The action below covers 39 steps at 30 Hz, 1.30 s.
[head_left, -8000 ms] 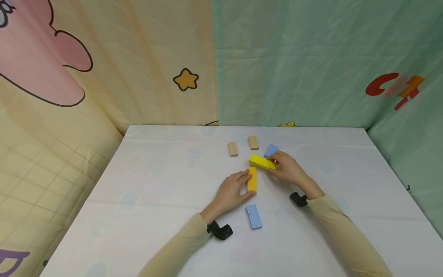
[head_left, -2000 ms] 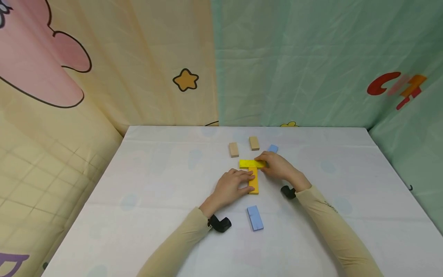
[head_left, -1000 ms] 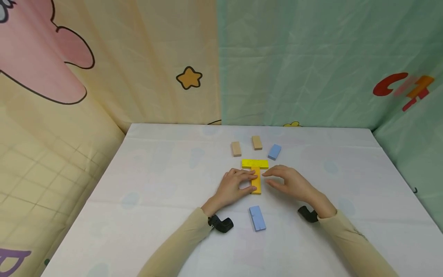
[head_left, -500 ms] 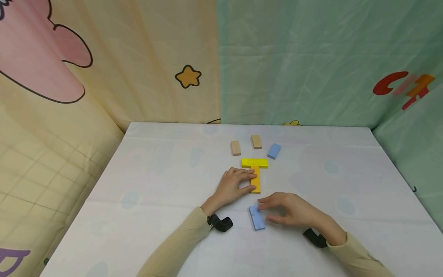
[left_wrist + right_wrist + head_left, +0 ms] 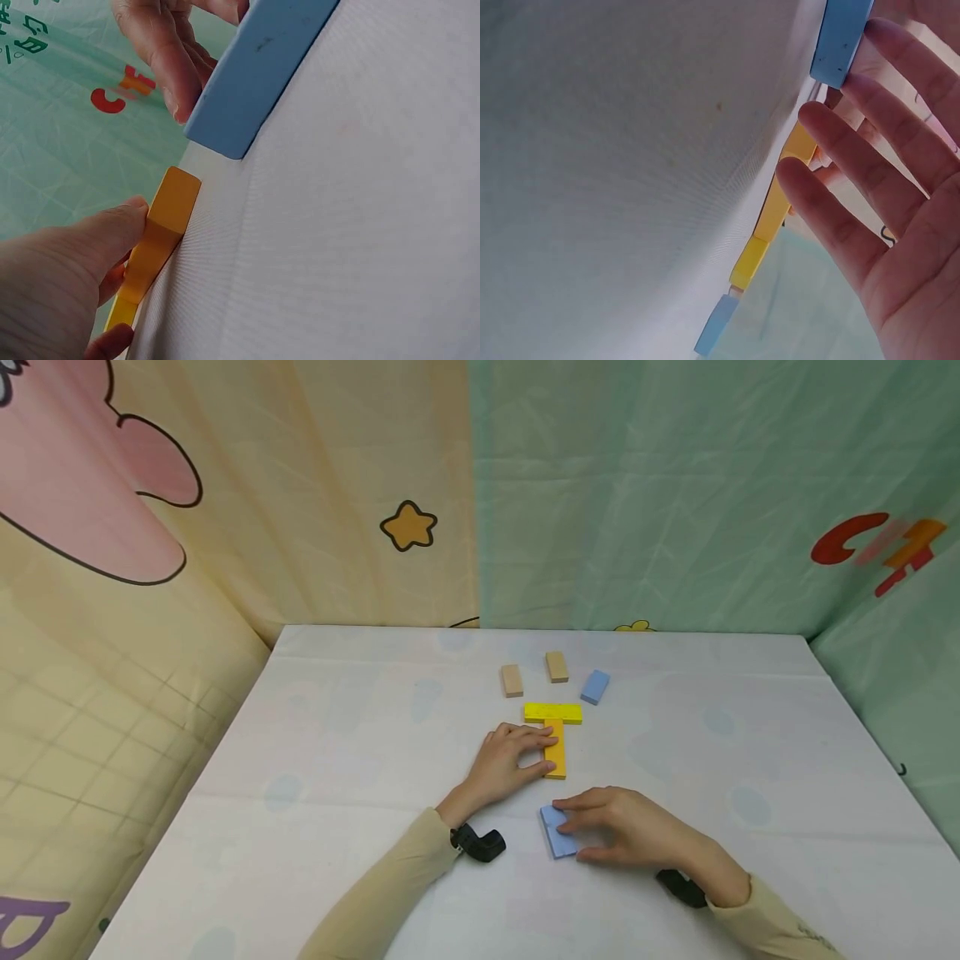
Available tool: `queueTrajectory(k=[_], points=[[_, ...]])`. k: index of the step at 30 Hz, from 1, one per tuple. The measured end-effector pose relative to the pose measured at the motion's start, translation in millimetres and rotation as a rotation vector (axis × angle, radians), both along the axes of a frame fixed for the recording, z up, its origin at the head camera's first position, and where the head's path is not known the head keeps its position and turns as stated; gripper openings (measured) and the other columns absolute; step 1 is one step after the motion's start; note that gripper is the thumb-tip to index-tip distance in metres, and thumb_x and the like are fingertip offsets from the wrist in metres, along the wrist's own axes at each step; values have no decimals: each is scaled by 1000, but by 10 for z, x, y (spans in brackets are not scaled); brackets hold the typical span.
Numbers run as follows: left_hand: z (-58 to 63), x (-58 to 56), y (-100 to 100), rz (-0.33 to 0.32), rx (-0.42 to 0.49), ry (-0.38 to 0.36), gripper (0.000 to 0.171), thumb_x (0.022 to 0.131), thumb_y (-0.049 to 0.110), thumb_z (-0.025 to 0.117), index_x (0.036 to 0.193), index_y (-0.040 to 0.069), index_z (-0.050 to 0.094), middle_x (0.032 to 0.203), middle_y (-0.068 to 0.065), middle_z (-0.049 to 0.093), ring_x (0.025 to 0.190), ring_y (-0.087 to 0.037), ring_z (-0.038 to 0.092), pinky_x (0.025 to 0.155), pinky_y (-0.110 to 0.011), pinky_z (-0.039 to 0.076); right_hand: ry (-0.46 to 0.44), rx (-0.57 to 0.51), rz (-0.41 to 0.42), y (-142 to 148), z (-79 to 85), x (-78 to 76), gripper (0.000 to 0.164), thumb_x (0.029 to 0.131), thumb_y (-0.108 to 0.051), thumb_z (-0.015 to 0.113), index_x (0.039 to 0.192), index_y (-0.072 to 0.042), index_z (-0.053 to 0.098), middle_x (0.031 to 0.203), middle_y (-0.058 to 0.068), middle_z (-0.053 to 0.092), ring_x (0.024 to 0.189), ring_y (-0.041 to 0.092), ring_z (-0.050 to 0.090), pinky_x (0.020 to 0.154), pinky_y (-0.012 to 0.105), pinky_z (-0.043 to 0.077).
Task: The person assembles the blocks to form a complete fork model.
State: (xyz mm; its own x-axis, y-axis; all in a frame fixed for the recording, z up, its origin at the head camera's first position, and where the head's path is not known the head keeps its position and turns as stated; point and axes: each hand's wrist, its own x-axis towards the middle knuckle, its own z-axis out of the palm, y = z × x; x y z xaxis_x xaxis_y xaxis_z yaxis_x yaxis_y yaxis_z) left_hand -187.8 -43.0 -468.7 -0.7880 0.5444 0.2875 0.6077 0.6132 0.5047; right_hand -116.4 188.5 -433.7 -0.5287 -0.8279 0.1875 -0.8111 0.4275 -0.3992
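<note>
On the white table, an orange block (image 5: pixel 555 758) lies lengthwise, with a yellow block (image 5: pixel 567 713) set crosswise at its far end, forming a T. My left hand (image 5: pixel 497 766) holds the orange block, fingertips near its far part and thumb at its near end. Closer to me lies a blue block (image 5: pixel 553 837), slightly tilted. My right hand (image 5: pixel 637 827) has reached it from the right, index fingertips over the top and thumb at its near corner. In the right wrist view the fingers (image 5: pixel 840 217) are spread and fairly straight, with fingertips right at the blue block (image 5: pixel 841 45).
Beyond the T lie two small tan blocks (image 5: pixel 512 681) and a smaller blue block (image 5: pixel 595 687), spaced apart. Patterned curtains (image 5: pixel 660 502) hang behind the table's far edge and at both sides. A black wrist camera (image 5: pixel 480 844) sits beside the left sleeve.
The yellow block, earlier held at a slant, now lies across the orange block's far end. My right hand let it go and came nearer, to the blue block. The left hand stayed put.
</note>
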Motion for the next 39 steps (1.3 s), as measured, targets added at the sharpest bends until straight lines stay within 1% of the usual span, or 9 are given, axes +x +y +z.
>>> queueTrajectory(k=[5, 9, 12, 17, 21, 27, 33, 39], points=[[-2, 1, 2, 0, 2, 2, 42, 90, 42, 64, 127, 23, 63, 137, 7, 51, 110, -15, 46, 85, -33, 34, 18, -5, -2, -3, -3, 0, 31, 80, -22, 78, 110, -19, 73, 125, -1, 61, 111, 15, 57, 85, 39, 49], [-7, -1, 2, -3, 6, 5, 42, 90, 42, 63, 127, 23, 63, 137, 7, 51, 111, -16, 46, 85, -33, 34, 27, -22, -7, -14, -3, 5, 30, 78, -22, 79, 108, -17, 73, 123, 0, 62, 110, 15, 57, 84, 38, 49], [-5, 1, -1, -5, 13, 3, 41, 90, 41, 64, 127, 23, 63, 137, 7, 51, 111, -16, 46, 85, -34, 34, 26, -29, -19, -30, 4, 13, 29, 79, -26, 79, 105, -17, 73, 121, 0, 63, 110, 15, 58, 84, 38, 49], [-11, -1, -3, -5, 20, -7, 41, 90, 42, 63, 126, 23, 63, 137, 8, 51, 111, -16, 45, 86, -34, 34, 49, -27, -32, -62, 15, 27, 32, 79, -36, 78, 103, -15, 74, 118, 2, 64, 106, 17, 60, 84, 37, 49], [-11, -3, -3, -7, 19, -13, 41, 90, 42, 63, 127, 23, 63, 137, 8, 51, 112, -16, 45, 87, -34, 34, 65, -28, -38, -77, 12, 31, 30, 78, -32, 79, 102, -14, 74, 117, 5, 65, 104, 19, 61, 82, 38, 50], [-10, -6, -2, -6, 12, -6, 41, 90, 42, 63, 127, 23, 63, 137, 9, 51, 112, -16, 45, 87, -34, 34, 71, -14, -73, -89, 9, 21, 28, 77, -26, 80, 101, -12, 74, 118, 6, 64, 104, 19, 61, 83, 37, 50], [-14, -6, -2, -2, 11, 2, 41, 90, 43, 62, 127, 24, 63, 137, 9, 51, 111, -15, 46, 87, -34, 34, 76, -23, -96, -94, 17, 1, 29, 76, -24, 81, 100, -10, 74, 117, 7, 65, 103, 19, 61, 82, 37, 50], [-10, -9, -6, -3, 11, -4, 41, 90, 43, 63, 127, 24, 63, 136, 9, 51, 110, -15, 46, 86, -34, 34, 60, 8, -128, -104, 24, -25, 30, 78, -25, 79, 102, -8, 74, 118, 9, 64, 105, 21, 61, 84, 38, 50]])
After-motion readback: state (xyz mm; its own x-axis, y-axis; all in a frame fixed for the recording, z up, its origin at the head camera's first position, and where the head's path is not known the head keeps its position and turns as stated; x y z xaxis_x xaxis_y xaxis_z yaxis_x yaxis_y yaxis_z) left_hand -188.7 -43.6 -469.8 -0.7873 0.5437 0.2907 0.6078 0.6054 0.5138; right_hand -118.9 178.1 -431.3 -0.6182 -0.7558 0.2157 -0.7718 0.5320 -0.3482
